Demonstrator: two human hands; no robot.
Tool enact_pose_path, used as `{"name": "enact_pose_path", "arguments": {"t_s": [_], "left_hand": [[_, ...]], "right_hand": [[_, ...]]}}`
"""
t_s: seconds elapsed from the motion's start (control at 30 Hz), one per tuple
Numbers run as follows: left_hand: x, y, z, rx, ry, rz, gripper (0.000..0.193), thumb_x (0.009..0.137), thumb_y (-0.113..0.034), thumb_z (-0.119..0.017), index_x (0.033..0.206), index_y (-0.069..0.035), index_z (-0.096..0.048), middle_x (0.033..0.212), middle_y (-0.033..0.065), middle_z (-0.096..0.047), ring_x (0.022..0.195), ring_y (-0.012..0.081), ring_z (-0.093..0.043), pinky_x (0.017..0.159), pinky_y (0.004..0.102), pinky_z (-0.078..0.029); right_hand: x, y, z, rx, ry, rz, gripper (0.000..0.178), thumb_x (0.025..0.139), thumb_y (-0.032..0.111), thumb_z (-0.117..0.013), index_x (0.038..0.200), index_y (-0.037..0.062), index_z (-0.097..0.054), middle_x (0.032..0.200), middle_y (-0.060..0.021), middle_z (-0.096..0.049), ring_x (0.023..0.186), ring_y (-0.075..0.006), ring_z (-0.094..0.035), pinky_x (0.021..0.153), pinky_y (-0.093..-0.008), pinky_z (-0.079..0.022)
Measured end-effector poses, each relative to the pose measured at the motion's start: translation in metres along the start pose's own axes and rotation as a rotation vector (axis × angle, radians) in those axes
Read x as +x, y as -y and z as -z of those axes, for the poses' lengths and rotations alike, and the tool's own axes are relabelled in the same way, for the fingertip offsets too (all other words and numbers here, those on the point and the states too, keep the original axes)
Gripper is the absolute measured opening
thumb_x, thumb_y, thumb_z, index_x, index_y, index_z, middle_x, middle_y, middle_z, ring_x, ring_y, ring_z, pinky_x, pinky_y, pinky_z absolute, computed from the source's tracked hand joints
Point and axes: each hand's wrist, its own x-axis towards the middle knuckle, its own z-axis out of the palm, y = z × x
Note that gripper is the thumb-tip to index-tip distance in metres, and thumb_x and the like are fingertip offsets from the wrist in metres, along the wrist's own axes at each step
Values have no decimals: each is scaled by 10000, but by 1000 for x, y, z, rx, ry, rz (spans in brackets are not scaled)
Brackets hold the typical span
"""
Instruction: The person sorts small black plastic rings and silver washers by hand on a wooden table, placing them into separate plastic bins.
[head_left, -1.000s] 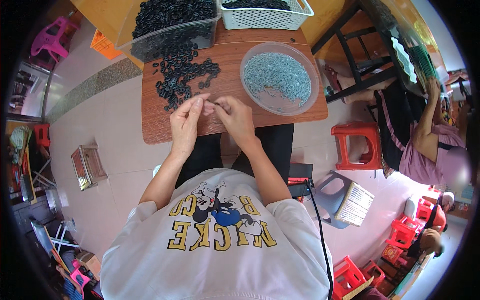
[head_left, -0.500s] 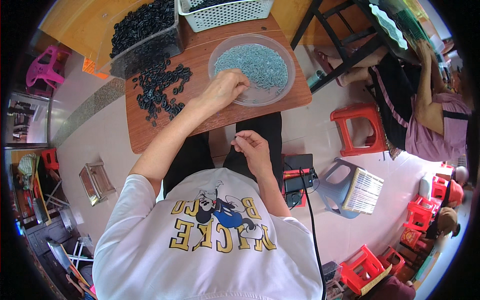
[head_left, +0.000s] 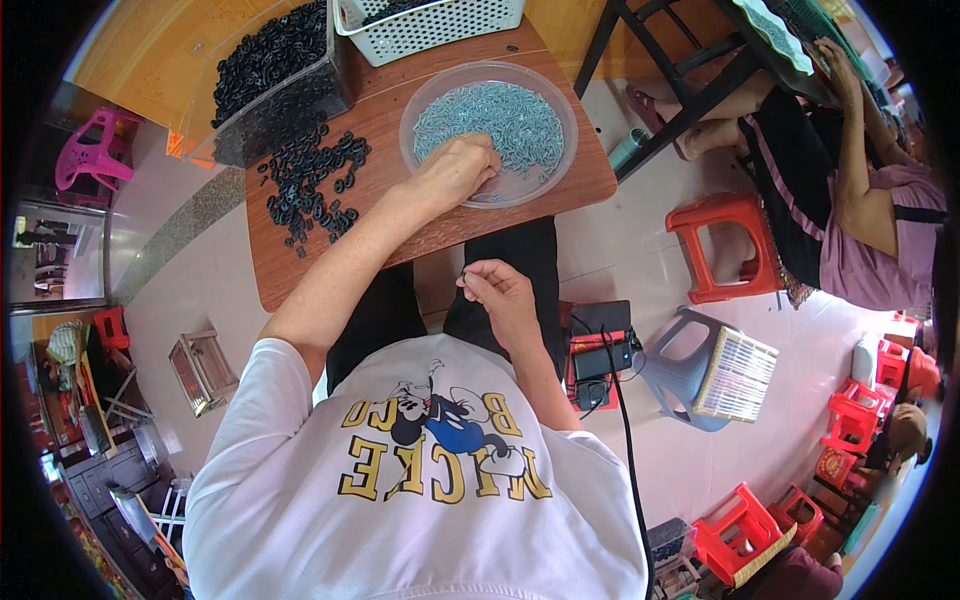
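A round clear plastic bowl (head_left: 572, 135) on the wooden table holds a heap of small bluish metal pieces (head_left: 500, 112) that look like screws. My left hand (head_left: 458, 170) reaches over the near rim, fingertips bent down and pressed together at the bowl's near inner side. What they pinch, if anything, is hidden. Above my lap, just off the table's near edge, my right hand (head_left: 505, 297) is closed in a pinch. A tiny dark piece shows between its thumb and forefinger. Loose small black oval pieces (head_left: 310, 185) lie scattered left of my left forearm.
Behind the loose pieces a clear bin (head_left: 290, 115) is heaped with black pieces. A white perforated basket (head_left: 430, 35) stands at the table's far edge. Black devices with cables (head_left: 603, 350) lie by my right side. A red stool (head_left: 725, 245) and a seated person (head_left: 870, 220) are to the right.
The whole view has shifted slightly. My left fingertips remain at the bowl's near inner side, with a small change of position. My right hand keeps its pinch above my lap.
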Motion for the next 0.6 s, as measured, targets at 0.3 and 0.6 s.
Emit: {"name": "enact_pose_path", "arguments": {"t_s": [0.3, 0.6], "left_hand": [[-4, 1, 5, 81, -23, -33, 131, 746, 20, -634, 873, 20, -668, 873, 134, -599, 888, 296, -591, 760, 377, -481], [-5, 17, 21, -23, -107, -17, 125, 716, 42, -624, 835, 36, -664, 864, 169, -619, 884, 332, -601, 770, 389, -486]], "right_hand": [[1, -4, -1, 7, -5, 4, 93, 845, 13, -602, 934, -13, -614, 836, -87, -642, 682, -94, -543, 637, -202, -436], [2, -5, 0, 39, -30, 3, 114, 839, 0, -607, 953, -10, -617, 842, -91, -645, 706, -96, -567, 656, -203, -458]]}}
